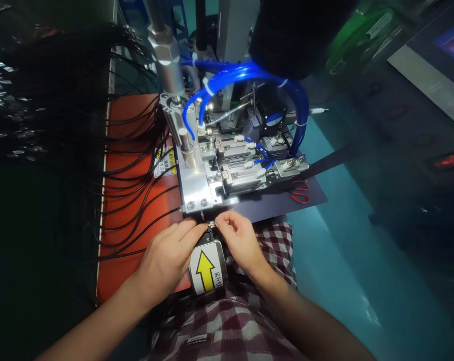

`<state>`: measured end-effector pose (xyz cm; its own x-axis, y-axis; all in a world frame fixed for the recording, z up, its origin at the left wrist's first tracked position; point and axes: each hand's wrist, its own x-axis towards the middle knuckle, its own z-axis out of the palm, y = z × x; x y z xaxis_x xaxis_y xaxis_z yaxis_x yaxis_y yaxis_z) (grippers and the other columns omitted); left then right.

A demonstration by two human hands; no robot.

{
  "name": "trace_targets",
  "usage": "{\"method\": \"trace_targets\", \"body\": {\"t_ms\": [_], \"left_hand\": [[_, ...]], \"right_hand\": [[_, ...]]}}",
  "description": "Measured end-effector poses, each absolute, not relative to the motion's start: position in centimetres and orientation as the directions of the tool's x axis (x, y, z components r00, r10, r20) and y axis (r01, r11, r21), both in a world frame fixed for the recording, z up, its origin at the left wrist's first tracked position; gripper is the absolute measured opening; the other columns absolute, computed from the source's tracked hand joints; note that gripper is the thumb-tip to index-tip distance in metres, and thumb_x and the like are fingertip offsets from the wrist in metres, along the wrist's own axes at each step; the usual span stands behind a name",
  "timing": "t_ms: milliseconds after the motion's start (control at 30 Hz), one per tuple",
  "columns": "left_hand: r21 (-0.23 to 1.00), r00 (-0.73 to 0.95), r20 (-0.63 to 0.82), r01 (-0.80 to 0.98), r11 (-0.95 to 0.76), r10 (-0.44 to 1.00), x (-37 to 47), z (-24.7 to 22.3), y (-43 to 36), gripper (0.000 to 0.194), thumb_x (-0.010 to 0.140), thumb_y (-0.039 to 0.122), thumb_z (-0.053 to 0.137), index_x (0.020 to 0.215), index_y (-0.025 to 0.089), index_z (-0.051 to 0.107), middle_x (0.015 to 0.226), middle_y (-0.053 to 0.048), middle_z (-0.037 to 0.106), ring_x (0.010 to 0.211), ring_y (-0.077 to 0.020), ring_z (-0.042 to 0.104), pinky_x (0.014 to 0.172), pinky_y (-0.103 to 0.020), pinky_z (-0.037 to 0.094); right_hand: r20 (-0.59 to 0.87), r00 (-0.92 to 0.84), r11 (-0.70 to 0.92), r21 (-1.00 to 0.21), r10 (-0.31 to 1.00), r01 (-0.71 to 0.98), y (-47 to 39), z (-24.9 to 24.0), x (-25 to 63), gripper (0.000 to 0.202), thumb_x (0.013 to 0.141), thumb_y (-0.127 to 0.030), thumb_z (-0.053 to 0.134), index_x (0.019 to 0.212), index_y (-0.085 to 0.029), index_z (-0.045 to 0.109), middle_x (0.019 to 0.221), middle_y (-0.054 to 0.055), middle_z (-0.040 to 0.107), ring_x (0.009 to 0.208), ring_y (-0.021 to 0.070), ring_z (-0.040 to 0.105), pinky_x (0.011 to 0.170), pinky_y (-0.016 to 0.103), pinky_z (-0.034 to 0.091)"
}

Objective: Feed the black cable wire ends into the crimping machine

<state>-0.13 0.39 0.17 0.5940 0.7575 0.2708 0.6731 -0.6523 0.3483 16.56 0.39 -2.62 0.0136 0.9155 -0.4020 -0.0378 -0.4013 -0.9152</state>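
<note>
At the near end of a metal machine (pixel 198 185), my left hand (pixel 168 253) and my right hand (pixel 240 238) meet with fingertips nearly together. Both are closed in a pinch. A tiny pale piece (pixel 211 224) shows between the fingertips, too small to name; which hand grips it I cannot tell. Just below the fingers is a black part of the machine, and nearer me a white label (pixel 207 268) carries a yellow arrow pointing away from me. Several black cables (pixel 136 173) lie to the left of the machine, their ends there partly hidden.
An orange-red surface (pixel 117 210) lies under the cables, with a large dark bundle (pixel 61 95) of them beyond its left edge. Blue air hoses (pixel 245 72) arch above the machine. Red-handled scissors (pixel 300 192) rest on a dark sheet (pixel 277 208) at right.
</note>
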Motion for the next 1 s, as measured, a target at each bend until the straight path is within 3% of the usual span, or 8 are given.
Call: {"method": "trace_targets", "body": {"t_ms": [67,167,367,700,800,933,1000], "left_hand": [[0.357,0.588,0.256,0.680,-0.640,0.767,-0.1,0.2,0.4,0.027,0.091,0.016,0.039,0.106,0.011,0.060,0.088,-0.011,0.064,0.073,-0.0211,0.061,0.062,-0.031,0.051],[0.363,0.580,0.244,0.688,-0.628,0.777,0.0,0.2,0.3,0.026,0.090,0.015,0.041,0.107,0.011,0.060,0.088,-0.011,0.063,0.073,-0.0212,0.061,0.062,-0.032,0.052],[0.349,0.576,0.247,0.698,-0.626,0.779,-0.1,0.2,0.3,0.026,0.090,0.014,0.040,0.104,0.010,0.061,0.084,-0.010,0.062,0.071,-0.0207,0.061,0.061,-0.031,0.052],[0.448,0.569,0.250,0.649,-0.615,0.783,-0.5,-0.5,0.5,0.027,0.090,0.013,0.041,0.108,0.012,0.060,0.092,-0.010,0.062,0.081,-0.0188,0.060,0.070,-0.029,0.051],[0.449,0.574,0.250,0.645,-0.619,0.780,-0.5,-0.4,0.4,0.026,0.090,0.014,0.041,0.109,0.011,0.059,0.091,-0.010,0.061,0.080,-0.0187,0.059,0.069,-0.029,0.050],[0.264,0.582,0.221,0.737,-0.622,0.783,-0.1,0.6,0.0,0.027,0.087,0.012,0.042,0.107,0.014,0.060,0.090,-0.011,0.058,0.079,-0.0242,0.053,0.063,-0.036,0.047],[0.164,0.580,0.156,0.783,-0.600,0.800,0.1,1.0,-0.3,0.031,0.084,0.009,0.045,0.111,0.015,0.059,0.090,-0.012,0.056,0.077,-0.0257,0.051,0.061,-0.039,0.045]], "right_hand": [[-0.497,-0.082,-0.504,-0.851,0.864,-0.146,0.7,-2.6,16.9,0.018,0.076,-0.031,0.058,0.066,-0.016,0.054,0.053,-0.006,0.043,0.045,0.0079,0.033,0.044,0.022,0.025],[-0.517,-0.145,-0.536,-0.822,0.844,-0.190,0.9,-2.8,17.5,0.017,0.076,-0.029,0.057,0.066,-0.016,0.055,0.052,-0.006,0.044,0.043,0.0071,0.035,0.044,0.021,0.026],[-0.369,-0.056,-0.372,-0.927,0.928,-0.042,0.4,-3.4,17.1,0.023,0.082,-0.040,0.055,0.074,-0.018,0.054,0.062,-0.004,0.052,0.047,0.0099,0.048,0.047,0.023,0.036],[-0.318,-0.086,-0.308,-0.945,0.944,0.107,0.7,-3.0,17.1,0.022,0.086,-0.035,0.052,0.071,-0.020,0.052,0.051,-0.005,0.054,0.048,0.0124,0.052,0.052,0.025,0.040],[-0.364,-0.085,-0.360,-0.931,0.927,0.065,0.9,-2.9,17.1,0.022,0.084,-0.035,0.054,0.070,-0.019,0.052,0.051,-0.005,0.054,0.048,0.0119,0.051,0.052,0.024,0.039],[-0.498,-0.195,-0.527,-0.837,0.845,-0.148,1.1,-3.0,17.1,0.028,0.080,-0.041,0.056,0.068,-0.017,0.053,0.050,-0.005,0.051,0.044,0.0097,0.044,0.047,0.023,0.035],[-0.498,-0.217,-0.535,-0.826,0.840,-0.175,1.1,-3.0,17.1,0.030,0.079,-0.044,0.058,0.068,-0.017,0.054,0.051,-0.005,0.051,0.045,0.0098,0.044,0.047,0.023,0.035]]}}
